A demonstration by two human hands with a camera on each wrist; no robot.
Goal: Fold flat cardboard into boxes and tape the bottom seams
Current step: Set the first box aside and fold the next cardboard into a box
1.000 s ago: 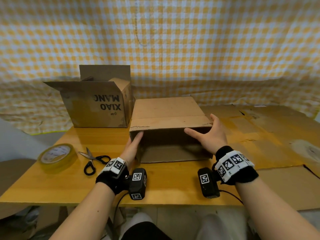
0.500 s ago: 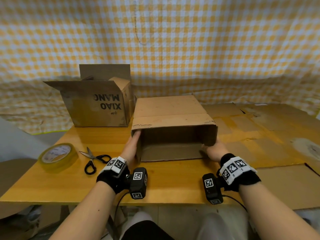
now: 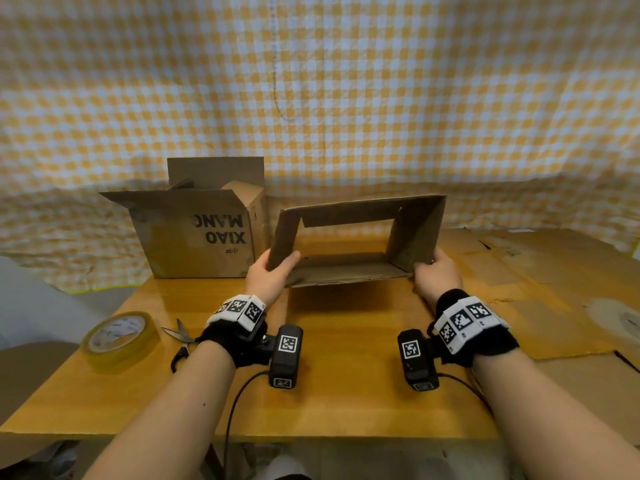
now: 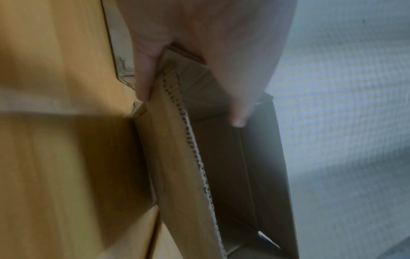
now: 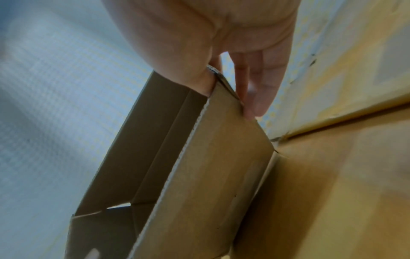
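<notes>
Cardboard box (image 3: 356,237), open right through, is up off the wooden worktop (image 3: 329,393) in the head view, left hand (image 3: 270,278) and right hand (image 3: 438,277) each clamped on a lower near corner, with a tape roll (image 3: 119,337) and scissors (image 3: 181,344) off to the left. Left wrist cam's blurry but shows thumb inside the box (image 4: 199,157) and fingers (image 4: 144,73) outside. Right wrist cam: same pinch, thumb in, fingers (image 5: 257,87) out.

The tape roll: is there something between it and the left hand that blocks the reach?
Only the scissors lie between the left hand and the tape roll, flat on the table. That hand grips the open box.
</notes>
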